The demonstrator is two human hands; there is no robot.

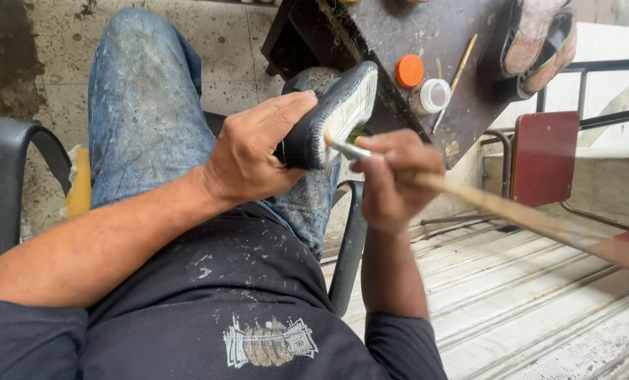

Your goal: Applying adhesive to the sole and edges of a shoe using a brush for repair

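the person is sitting in a dark-armed chair (8, 176) with a shoe (332, 116) propped against the right knee, just below the edge of a stained dark work table (392, 42). the left hand (255, 151) is closing firmly around the shoe's black upper from the side, fingers wrapping over it and thumb lying along the rim, tilting the pale sole edge up toward the face so that the working surface is staying open and steady. the right hand (392, 179) is pinching a long wooden-handled brush (511, 214) near its metal ferrule, fingers curling tight around the shaft, and the tip is meeting the sole's edge; the handle is trailing away to the lower right, blurred, so its full length is hard to judge. gripping so near the tip is giving fine control. on the table, within easy reach, an orange cap (409, 70) is lying beside a small open white jar (434, 95), possibly holding glue, with a thin wooden stick (459, 74) alongside. another worn shoe (539, 42) is resting at the table's far corner, and a red chair (543, 158) is standing to the right.
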